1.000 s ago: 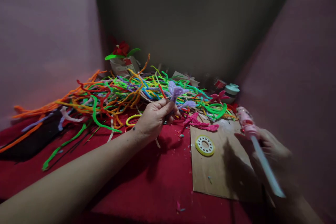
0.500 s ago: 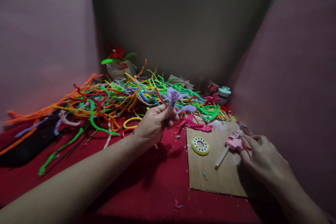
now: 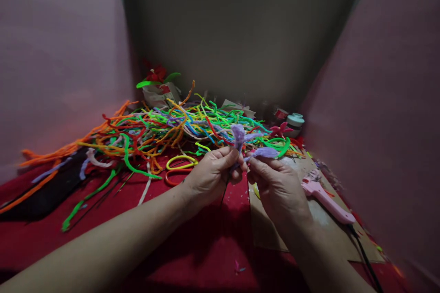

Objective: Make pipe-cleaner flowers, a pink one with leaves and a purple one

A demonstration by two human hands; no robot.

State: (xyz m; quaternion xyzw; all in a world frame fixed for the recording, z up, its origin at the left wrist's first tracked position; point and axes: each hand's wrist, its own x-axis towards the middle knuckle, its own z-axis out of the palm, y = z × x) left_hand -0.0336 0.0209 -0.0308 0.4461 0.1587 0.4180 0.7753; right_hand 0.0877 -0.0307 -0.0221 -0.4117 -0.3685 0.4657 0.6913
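My left hand [image 3: 215,171] pinches the base of a purple pipe-cleaner flower [image 3: 238,133], its petals standing above the thumb. A thin dark stem hangs below that hand. Close beside it, my right hand [image 3: 278,183] has its thumb and fingers closed on a purple pipe-cleaner petal [image 3: 265,153], at its inner end. Whether this petal is joined to the flower is hidden by the fingers. To the right, the pink glue gun [image 3: 326,201] lies on the brown board [image 3: 271,233], its black cord running toward the front.
Behind the hands spreads a heap of colourful pipe cleaners [image 3: 165,123]. Scissors with yellow and red handles [image 3: 180,169] lie left of my left hand. A jar with a pale lid [image 3: 294,121] and a pink flower [image 3: 280,129] are at the back right. Red cloth [image 3: 192,256] covers the table.
My right hand has let go of the glue gun, now lying on the board, and moved left to grip the purple petal. My left hand, still holding the flower, has shifted slightly right.
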